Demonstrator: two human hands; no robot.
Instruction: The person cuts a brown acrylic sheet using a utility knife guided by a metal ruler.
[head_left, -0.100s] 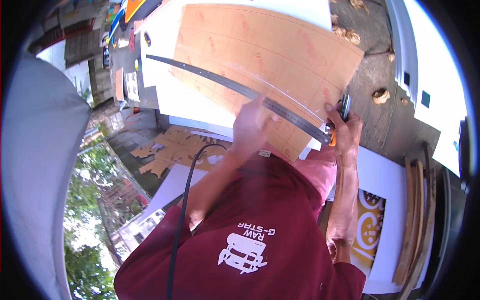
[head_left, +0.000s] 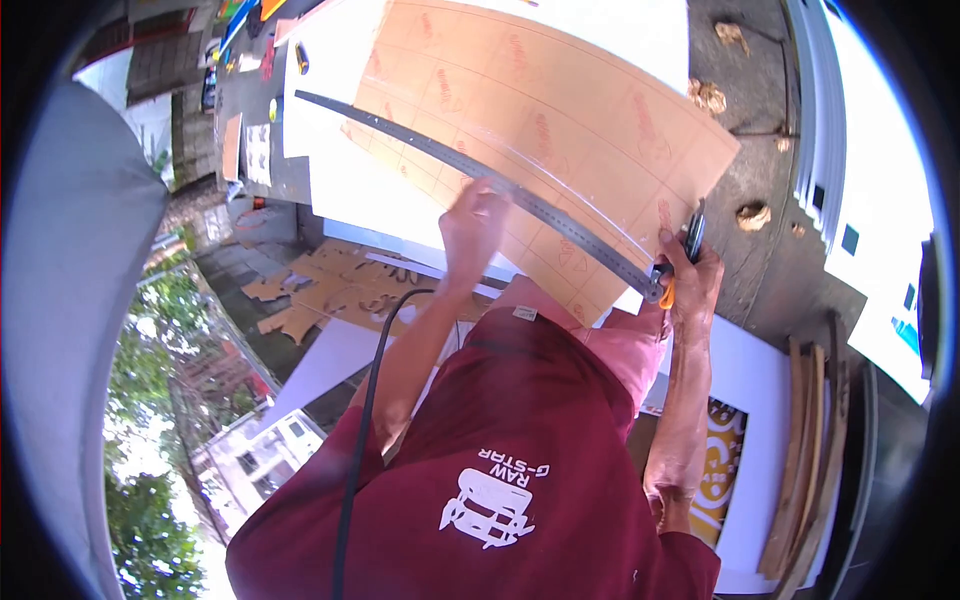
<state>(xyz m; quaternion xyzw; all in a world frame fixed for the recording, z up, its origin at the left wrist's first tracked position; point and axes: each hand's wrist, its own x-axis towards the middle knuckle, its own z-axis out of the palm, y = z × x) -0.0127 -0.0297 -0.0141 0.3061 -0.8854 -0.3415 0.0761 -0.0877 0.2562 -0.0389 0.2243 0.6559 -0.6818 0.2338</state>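
A long dark metal ruler (head_left: 570, 230) lies slantwise across a large sheet covered in brown printed protective paper (head_left: 600, 120), ruled with thin lines. At the ruler's near edge, about mid-length, is my left hand (head_left: 474, 228), its fingers curled and slightly blurred. Its fingertips overlap the ruler; whether they grip anything is hidden. By the ruler's right end, my right hand (head_left: 703, 280) is closed around a knife-like cutting tool with a dark, silvery body (head_left: 694, 235) and an orange part (head_left: 668, 294). The tool's pointed end faces away from me.
White sheets (head_left: 350, 190) lie beneath the brown one. Cut-out cardboard scraps (head_left: 330, 280) are at left. Crumpled brown paper (head_left: 753, 216) and wooden strips (head_left: 805, 450) lie at right, with stacked white panels (head_left: 880, 150) beyond. A black cable (head_left: 365, 420) hangs over my left arm.
My left hand has moved left along the ruler and a little toward me. The view has shifted slightly. My right hand stays by the ruler's end with the tool.
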